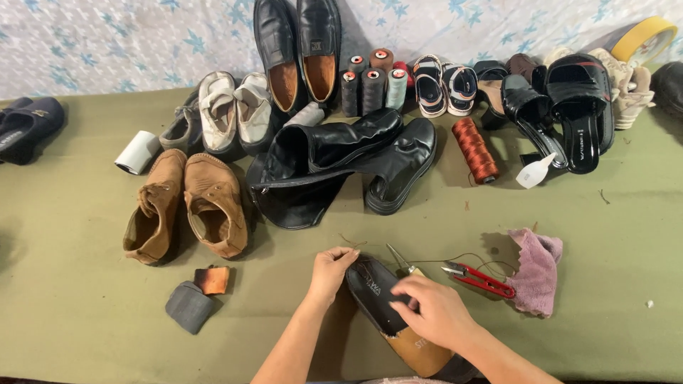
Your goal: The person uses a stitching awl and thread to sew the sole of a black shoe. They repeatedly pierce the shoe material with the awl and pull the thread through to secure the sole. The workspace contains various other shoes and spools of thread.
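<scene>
A black shoe with a tan insole [398,327] lies on the olive-green table [85,306] near the front edge. My left hand [331,272] grips its toe end. My right hand [435,311] presses down on the shoe's middle, fingers closed on its upper. A brown thread [462,257] runs from the shoe toward red-handled thread snips [481,279] just right of my right hand. A metal awl or needle tool [400,259] lies behind the shoe.
Black boots [341,163], tan suede shoes [186,206], white shoes, black loafers, sandals, thread spools [373,84] and a rust-coloured spool [475,149] fill the back. A pink cloth [536,270] lies right; a grey pad [189,306] and an orange-brown block lie left.
</scene>
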